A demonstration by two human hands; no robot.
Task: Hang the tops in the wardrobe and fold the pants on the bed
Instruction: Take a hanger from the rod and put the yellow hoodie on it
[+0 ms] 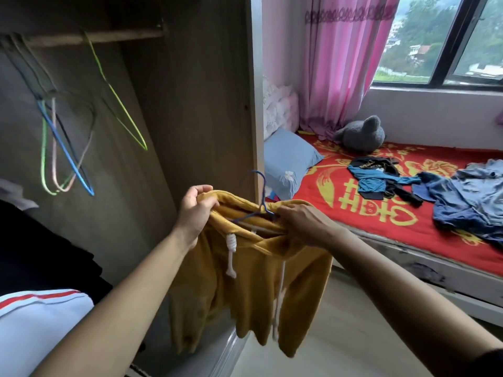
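A mustard-yellow hoodie (pixel 253 281) with white drawstrings hangs in front of me, just outside the open wardrobe (pixel 190 104). A blue hanger (pixel 260 202) sits inside its neck, hook sticking up. My left hand (pixel 194 210) grips the hoodie's left collar edge. At the right side of the neck, my right hand (pixel 304 221) holds the fabric and hanger. The wardrobe rail (pixel 89 36) carries several empty wire hangers (pixel 62 148), one of them green (pixel 119 96). On the red bed (pixel 381 213) lie a blue-black garment (pixel 378 178) and a pile of blue clothes (pixel 471 200).
A blue pillow (pixel 288 164) and a grey plush toy (pixel 359 134) lie at the head of the bed, under a pink curtain (pixel 343 63) and window. Black and white clothing (pixel 40 308) hangs at the lower left of the wardrobe. Pale floor (pixel 353 336) lies between the bed and the wardrobe.
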